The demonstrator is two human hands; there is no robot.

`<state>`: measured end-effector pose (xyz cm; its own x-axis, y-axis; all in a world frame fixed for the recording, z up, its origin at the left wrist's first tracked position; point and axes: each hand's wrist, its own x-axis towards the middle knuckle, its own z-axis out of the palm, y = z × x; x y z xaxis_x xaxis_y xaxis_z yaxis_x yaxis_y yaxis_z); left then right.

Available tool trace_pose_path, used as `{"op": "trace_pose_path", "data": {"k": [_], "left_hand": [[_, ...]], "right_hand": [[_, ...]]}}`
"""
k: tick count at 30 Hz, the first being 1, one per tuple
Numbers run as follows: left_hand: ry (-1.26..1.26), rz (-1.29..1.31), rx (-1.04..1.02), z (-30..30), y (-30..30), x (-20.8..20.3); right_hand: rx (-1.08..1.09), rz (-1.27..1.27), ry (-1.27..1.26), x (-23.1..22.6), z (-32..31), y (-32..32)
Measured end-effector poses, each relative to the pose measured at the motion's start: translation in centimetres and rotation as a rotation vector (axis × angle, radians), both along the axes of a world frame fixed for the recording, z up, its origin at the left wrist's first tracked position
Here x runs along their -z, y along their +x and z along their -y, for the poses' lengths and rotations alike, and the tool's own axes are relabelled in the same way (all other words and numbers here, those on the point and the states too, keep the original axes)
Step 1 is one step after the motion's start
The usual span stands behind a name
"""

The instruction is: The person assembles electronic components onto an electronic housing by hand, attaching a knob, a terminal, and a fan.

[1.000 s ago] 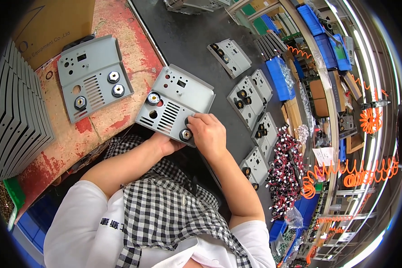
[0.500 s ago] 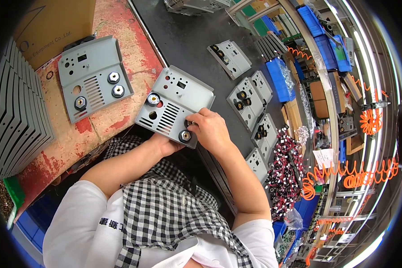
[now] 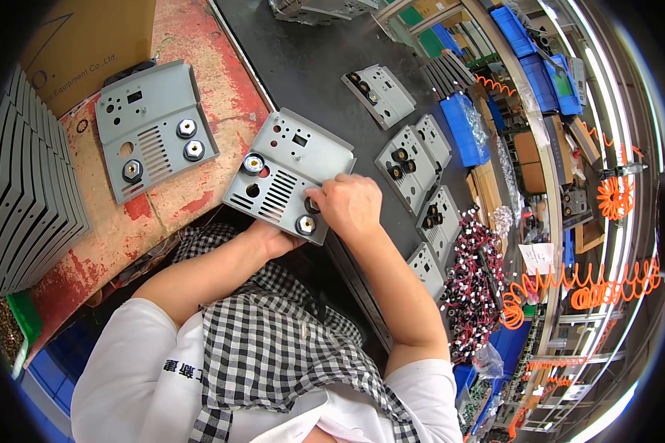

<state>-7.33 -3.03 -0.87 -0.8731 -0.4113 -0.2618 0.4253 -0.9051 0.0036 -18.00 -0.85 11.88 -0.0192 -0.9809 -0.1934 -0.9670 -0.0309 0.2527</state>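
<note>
A bent grey metal panel [image 3: 288, 159] with slots and punched holes is tilted across the gap between the red bench and the dark table. My left hand [image 3: 273, 238] grips its near edge from below, with most fingers hidden under the sheet. My right hand [image 3: 349, 203] is closed, thumb and fingertips at a dark round fitting [image 3: 312, 205] on the panel's right side, mostly covered by the fingers. A silvery hex nut with a brass-coloured centre [image 3: 305, 224] sits just below it, and another nut [image 3: 253, 164] is at the panel's left.
On the worn red bench [image 3: 199, 37] lies a similar panel [image 3: 129, 111] with three nuts, beside a stack of grey plates [image 3: 37, 192]. Several panels [image 3: 380, 96] with black fittings line the dark table [image 3: 310, 81], near a heap of wired parts [image 3: 473, 288] and a blue bin [image 3: 462, 129].
My right hand has turned at the fitting, its knuckles rising and fingers curling in more. The panel and my left hand stay in place.
</note>
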Motion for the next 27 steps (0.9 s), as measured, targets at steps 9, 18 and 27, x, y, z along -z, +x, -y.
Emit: {"op": "trace_pose_path", "data": {"k": [9,18,27], "left_hand": [[-0.008,0.031,-0.012,0.0,0.1,-0.2],[-0.040,-0.021,0.012,0.3,-0.6,0.3],[-0.389,0.152,0.258,-1.1,3.8,3.7]], "right_hand": [[0.373,0.608,-0.058,-3.7,-3.0,1.1],[0.273,0.698,-0.229,-1.3,-1.8,1.2],[-0.056,0.543,-0.306,2.7,3.9,6.3]]}}
